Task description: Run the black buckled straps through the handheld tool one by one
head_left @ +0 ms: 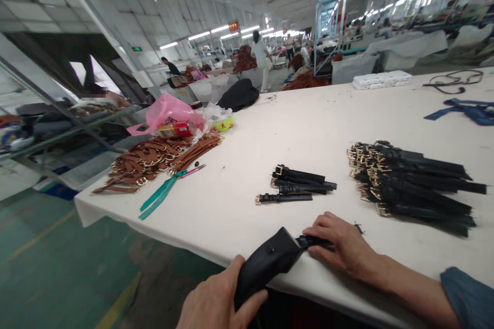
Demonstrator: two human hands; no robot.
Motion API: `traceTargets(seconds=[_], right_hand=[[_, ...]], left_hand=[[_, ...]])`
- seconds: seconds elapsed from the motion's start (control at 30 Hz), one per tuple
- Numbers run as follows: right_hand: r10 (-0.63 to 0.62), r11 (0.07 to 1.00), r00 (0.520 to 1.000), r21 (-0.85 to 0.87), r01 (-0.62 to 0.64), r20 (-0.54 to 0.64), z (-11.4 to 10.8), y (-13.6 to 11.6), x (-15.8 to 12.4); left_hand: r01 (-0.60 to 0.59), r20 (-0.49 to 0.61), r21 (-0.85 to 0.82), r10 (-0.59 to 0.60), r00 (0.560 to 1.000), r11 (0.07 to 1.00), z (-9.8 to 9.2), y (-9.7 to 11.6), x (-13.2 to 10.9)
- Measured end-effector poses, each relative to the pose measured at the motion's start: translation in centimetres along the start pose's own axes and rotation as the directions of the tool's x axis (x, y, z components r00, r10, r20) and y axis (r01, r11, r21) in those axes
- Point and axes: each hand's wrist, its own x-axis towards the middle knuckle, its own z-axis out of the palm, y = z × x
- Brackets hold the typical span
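My left hand (221, 295) grips a wide, curved black piece (272, 257) that looks like leather, with a small round stud near its far end. That end hangs over the table's front edge and meets a short black strap (306, 241). My right hand (343, 247) has its fingers closed on this strap and rests on the tabletop; most of the strap is hidden beneath the fingers. Just beyond my hands lie several black buckle straps (301, 177) with gold buckles. A larger pile of the same straps (417, 180) lies to the right.
The white-covered table (247, 180) bears brown buckle straps (150, 159), teal-handled scissors (170, 190), a pink plastic bag (173, 113) and a black cloth item (239, 95) on the left. White boxes (382, 80) and blue straps (463, 110) lie far right. People stand in the background.
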Motion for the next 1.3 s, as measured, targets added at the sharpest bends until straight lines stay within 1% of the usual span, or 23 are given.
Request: traceTargets(seconds=[0.13,0.2,0.3,0.4,0.5,0.67,0.73,0.83,0.9,1.0,1.07,1.13,1.2,1.3], right_hand=[[-0.01,0.999,1.0,0.045,0.011,-0.022,0.3,0.3,-0.1],[-0.014,0.997,0.999,0.077,0.017,-0.041,0.3,0.5,-0.1],[0.017,0.995,0.998,0.099,-0.011,-0.064,0.1,0.7,-0.3],[0.06,0.994,0.997,0.089,-0.055,-0.047,-0.5,0.8,-0.7],[0.067,0.993,0.997,0.103,-0.063,-0.028,-0.8,1.1,-1.1],[0.046,0.99,0.999,0.135,-0.042,-0.024,-0.6,1.5,-1.3],[0.064,0.988,0.998,0.143,-0.061,-0.016,-0.6,1.6,-1.3],[0.089,0.985,0.996,0.15,-0.087,-0.007,-0.6,1.7,-1.3],[0.095,0.984,0.996,0.149,-0.093,-0.001,-0.6,1.7,-1.2],[0.104,0.985,0.995,0.141,-0.101,-0.012,-0.6,1.7,-1.1],[0.127,0.983,0.991,0.138,-0.121,-0.032,-0.6,1.6,-1.1],[0.142,0.981,0.989,0.138,-0.135,-0.048,-0.6,1.6,-1.1],[0.135,0.983,0.99,0.132,-0.128,-0.044,-0.6,1.5,-1.0],[0.124,0.985,0.992,0.119,-0.121,-0.015,-0.7,1.5,-1.0]], left_hand=[[-0.052,0.044,0.078,0.048,0.998,0.996,-0.3,1.4,1.0],[-0.058,0.07,0.111,0.051,0.996,0.992,-0.7,1.8,1.2],[-0.046,0.095,0.153,0.032,0.995,0.987,-1.3,2.2,1.1],[-0.05,0.104,0.171,0.033,0.994,0.984,-1.6,2.1,1.1],[-0.073,0.094,0.167,0.058,0.994,0.983,-1.8,2.0,1.4],[-0.133,0.11,0.167,0.116,0.987,0.977,-2.5,2.1,2.1],[-0.147,0.115,0.199,0.126,0.985,0.969,-2.9,2.5,2.5],[-0.203,0.114,0.249,0.179,0.977,0.947,-3.5,3.2,3.3],[-0.246,0.101,0.263,0.227,0.969,0.933,-3.8,3.8,3.9],[-0.273,0.08,0.264,0.261,0.962,0.925,-3.9,4.7,4.7],[-0.268,0.078,0.257,0.257,0.963,0.929,-3.9,5.0,5.0],[-0.255,0.082,0.242,0.242,0.967,0.936,-3.8,4.8,5.3],[-0.223,0.073,0.235,0.212,0.975,0.946,-3.6,4.2,5.3],[-0.144,0.044,0.234,0.137,0.99,0.962,-3.3,2.6,5.0]])
